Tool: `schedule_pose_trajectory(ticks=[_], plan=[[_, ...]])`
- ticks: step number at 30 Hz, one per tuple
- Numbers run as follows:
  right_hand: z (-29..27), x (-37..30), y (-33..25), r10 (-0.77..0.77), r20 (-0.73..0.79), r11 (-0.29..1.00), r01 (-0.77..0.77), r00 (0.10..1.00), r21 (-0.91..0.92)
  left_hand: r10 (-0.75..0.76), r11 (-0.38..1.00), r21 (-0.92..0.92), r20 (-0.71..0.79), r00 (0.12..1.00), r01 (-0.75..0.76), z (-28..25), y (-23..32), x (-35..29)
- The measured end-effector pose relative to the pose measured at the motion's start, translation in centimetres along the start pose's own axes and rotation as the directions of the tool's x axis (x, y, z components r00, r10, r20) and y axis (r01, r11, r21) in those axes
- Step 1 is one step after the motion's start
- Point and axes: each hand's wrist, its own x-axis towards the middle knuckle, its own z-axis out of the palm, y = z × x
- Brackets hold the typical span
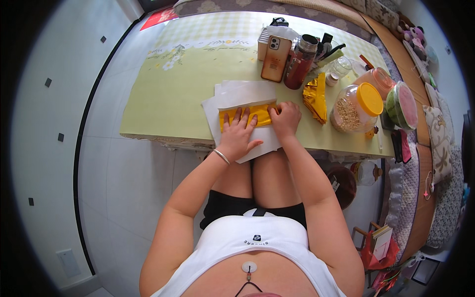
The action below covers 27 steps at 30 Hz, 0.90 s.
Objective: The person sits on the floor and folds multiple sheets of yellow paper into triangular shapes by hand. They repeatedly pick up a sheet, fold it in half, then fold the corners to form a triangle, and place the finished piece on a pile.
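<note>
A strip of shiny gold foil paper (261, 115) lies on white paper sheets (247, 93) near the table's front edge. A white flap borders the strip along its far side. My left hand (236, 137) rests flat on the gold, fingers spread, with a bangle at the wrist. At the strip's right end, my right hand (287, 120) has its fingers curled in and pressed together on the edge of the foil. Part of that grip is hidden by the hand itself. Just right of this hand lies folded gold foil (315, 99) with pointed corners.
Behind the papers a phone (276, 58) leans upright beside a red vacuum flask (300, 63). To the right stand a yellow-lidded jar (349, 111), a pink-lidded container (374, 80) and a cut watermelon (402, 105). The green tablecloth (168, 106) covers the table.
</note>
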Motion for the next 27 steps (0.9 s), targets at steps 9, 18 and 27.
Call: schedule_pose_trajectory(ticks=[9,18,27], plan=[[-0.5,-4.8,-1.9,-0.57,0.263,0.802,0.596,0.779,-0.029,0.023,0.999,-0.04,0.153,0.988,-0.017,-1.0,-0.4,-0.3],[-3.9,-2.5,2.8,-0.487,0.481,0.81,0.583,0.729,-0.064,-0.031,0.999,0.025,0.202,0.979,0.026,-2.5,-6.4,-3.7],[-4.8,1.3,1.4,-0.765,0.352,0.473,0.842,0.539,-0.26,0.067,0.977,0.207,-0.085,0.994,-0.048,-3.4,-5.9,-0.7]])
